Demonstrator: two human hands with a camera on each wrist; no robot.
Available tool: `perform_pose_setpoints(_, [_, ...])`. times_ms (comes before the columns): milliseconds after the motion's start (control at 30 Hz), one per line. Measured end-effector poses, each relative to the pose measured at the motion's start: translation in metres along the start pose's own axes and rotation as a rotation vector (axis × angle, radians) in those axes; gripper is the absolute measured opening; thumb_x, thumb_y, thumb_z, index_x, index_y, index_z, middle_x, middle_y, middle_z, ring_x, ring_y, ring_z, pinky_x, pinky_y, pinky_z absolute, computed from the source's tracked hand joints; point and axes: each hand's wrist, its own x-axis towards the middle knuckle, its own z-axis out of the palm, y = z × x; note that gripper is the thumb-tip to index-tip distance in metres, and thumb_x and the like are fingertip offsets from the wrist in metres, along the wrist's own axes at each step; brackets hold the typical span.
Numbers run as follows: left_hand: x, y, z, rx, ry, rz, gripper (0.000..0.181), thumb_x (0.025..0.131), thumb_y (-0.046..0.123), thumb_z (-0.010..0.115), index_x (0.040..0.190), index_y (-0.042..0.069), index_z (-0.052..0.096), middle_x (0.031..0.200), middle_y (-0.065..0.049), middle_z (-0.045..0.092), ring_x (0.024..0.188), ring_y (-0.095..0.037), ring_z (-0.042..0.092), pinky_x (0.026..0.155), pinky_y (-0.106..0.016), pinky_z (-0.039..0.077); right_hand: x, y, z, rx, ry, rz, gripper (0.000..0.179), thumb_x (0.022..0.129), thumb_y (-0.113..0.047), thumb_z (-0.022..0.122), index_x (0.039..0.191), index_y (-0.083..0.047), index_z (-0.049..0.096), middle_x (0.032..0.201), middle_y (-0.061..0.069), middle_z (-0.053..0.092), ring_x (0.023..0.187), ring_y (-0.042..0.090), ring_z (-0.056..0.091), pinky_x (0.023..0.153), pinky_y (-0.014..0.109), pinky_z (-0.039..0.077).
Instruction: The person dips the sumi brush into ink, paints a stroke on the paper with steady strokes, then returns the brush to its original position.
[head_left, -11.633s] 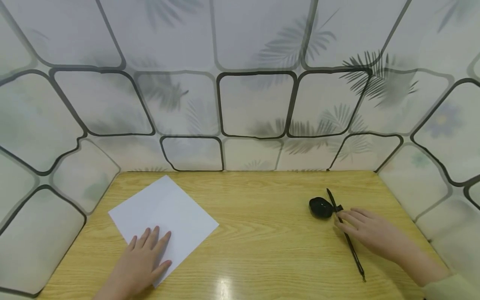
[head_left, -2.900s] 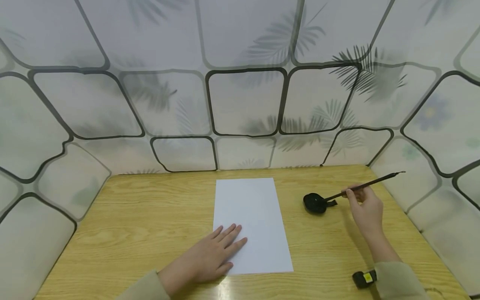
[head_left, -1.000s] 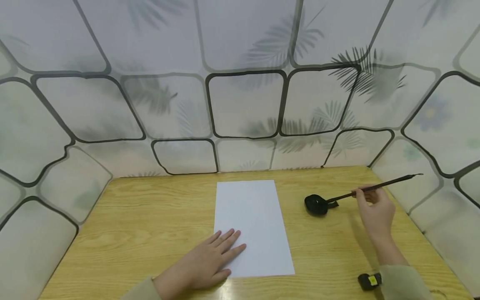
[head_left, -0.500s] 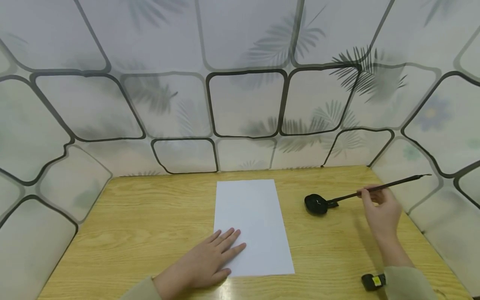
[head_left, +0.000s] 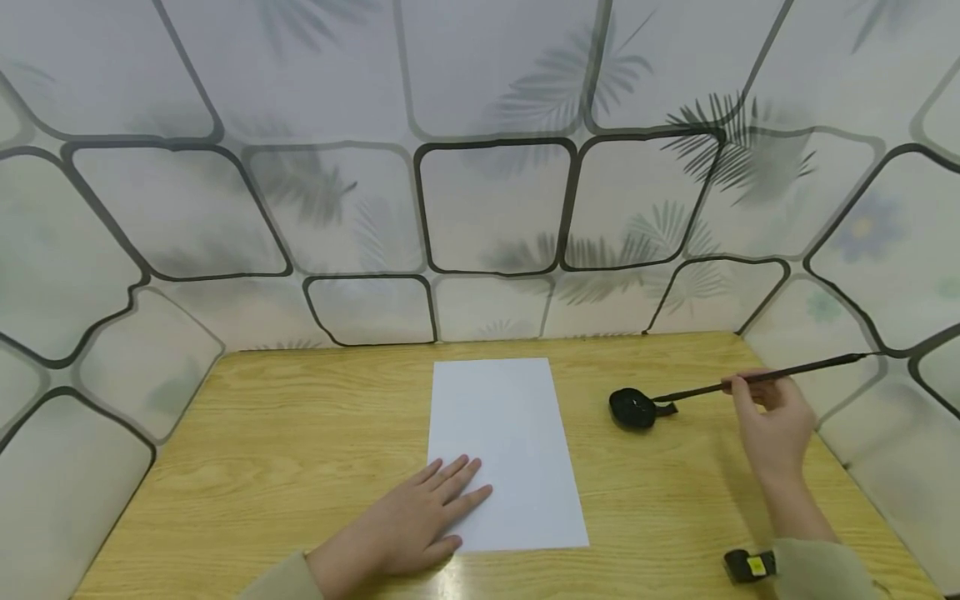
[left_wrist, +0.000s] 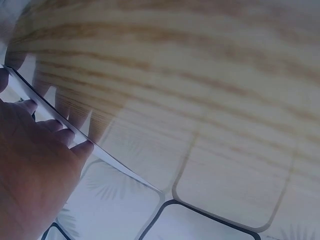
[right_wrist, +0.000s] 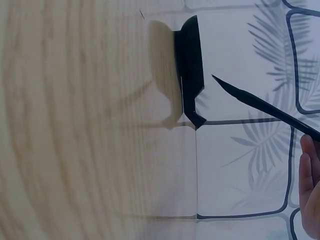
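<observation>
My left hand (head_left: 420, 517) lies with spread fingers on the lower left part of a blank white sheet of paper (head_left: 517, 442). In the left wrist view the fingers (left_wrist: 50, 125) overlap the thin edge of the paper (left_wrist: 120, 167). My right hand (head_left: 776, 425) pinches a dark calligraphy brush (head_left: 810, 367) by its handle, thumb against fingers. The brush slants with its pointed black tip toward a small black ink dish (head_left: 632, 409) with a stubby handle. From the right wrist, the brush tip (right_wrist: 225, 85) shows just above the dish (right_wrist: 190, 60), apart from it.
The wood-grain table (head_left: 300, 450) is bounded at the back and both sides by a patterned white covering (head_left: 495, 208). A small black device (head_left: 748, 566) with a yellow label sits at the right wrist. Light glares on the table's front.
Earlier the paper lay turned at the left and the brush rested on the dish handle. Since then the paper came to the middle. Lately my right hand drifts right, drawing the brush tip across the dish.
</observation>
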Motion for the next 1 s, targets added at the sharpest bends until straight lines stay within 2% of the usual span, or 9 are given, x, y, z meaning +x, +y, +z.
perform_pose_setpoints(100, [0.0, 0.0, -0.001, 0.005, 0.006, 0.004, 0.065, 0.111, 0.047, 0.041, 0.17, 0.022, 0.029, 0.177, -0.012, 0.025, 0.163, -0.028, 0.029, 0.13, -0.049, 0.033, -0.001, 0.003, 0.003, 0.009, -0.011, 0.008, 0.01, 0.097, 0.005, 0.066, 0.103, 0.012, 0.069, 0.079, -0.04, 0.065, 0.072, -0.019, 0.062, 0.069, 0.0, 0.047])
perform_pose_setpoints(567, [-0.002, 0.001, -0.001, 0.034, 0.023, 0.01, 0.064, 0.111, 0.047, 0.042, 0.169, 0.021, 0.031, 0.176, -0.012, 0.027, 0.163, -0.028, 0.031, 0.129, -0.048, 0.035, -0.002, 0.002, -0.006, -0.082, -0.015, -0.007, 0.014, 0.1, -0.001, 0.066, 0.106, 0.011, 0.07, 0.083, -0.044, 0.061, 0.073, -0.022, 0.059, 0.068, -0.001, 0.046])
perform_pose_setpoints(667, [-0.002, 0.001, -0.001, 0.037, 0.026, 0.01, 0.064, 0.111, 0.047, 0.042, 0.169, 0.021, 0.031, 0.176, -0.012, 0.027, 0.163, -0.028, 0.031, 0.129, -0.048, 0.035, -0.001, 0.001, -0.007, -0.072, 0.001, -0.005, 0.014, 0.1, -0.002, 0.067, 0.106, 0.01, 0.07, 0.083, -0.044, 0.062, 0.073, -0.021, 0.06, 0.068, -0.001, 0.047])
perform_pose_setpoints(833, [-0.002, 0.001, -0.001, 0.032, 0.015, 0.005, 0.064, 0.112, 0.047, 0.041, 0.169, 0.022, 0.029, 0.177, -0.012, 0.026, 0.163, -0.028, 0.03, 0.13, -0.048, 0.034, -0.001, 0.002, -0.003, -0.01, 0.0, 0.026, 0.005, 0.099, 0.001, 0.067, 0.102, 0.002, 0.071, 0.083, -0.04, 0.066, 0.074, -0.019, 0.063, 0.07, 0.001, 0.048])
perform_pose_setpoints(1000, [-0.002, 0.001, 0.0, 0.033, 0.016, 0.007, 0.064, 0.112, 0.047, 0.041, 0.17, 0.022, 0.029, 0.177, -0.012, 0.025, 0.163, -0.028, 0.029, 0.13, -0.048, 0.034, -0.005, 0.002, 0.003, -0.008, -0.019, 0.045, 0.008, 0.1, 0.0, 0.068, 0.105, 0.006, 0.069, 0.082, -0.039, 0.065, 0.074, -0.019, 0.063, 0.07, 0.001, 0.048])
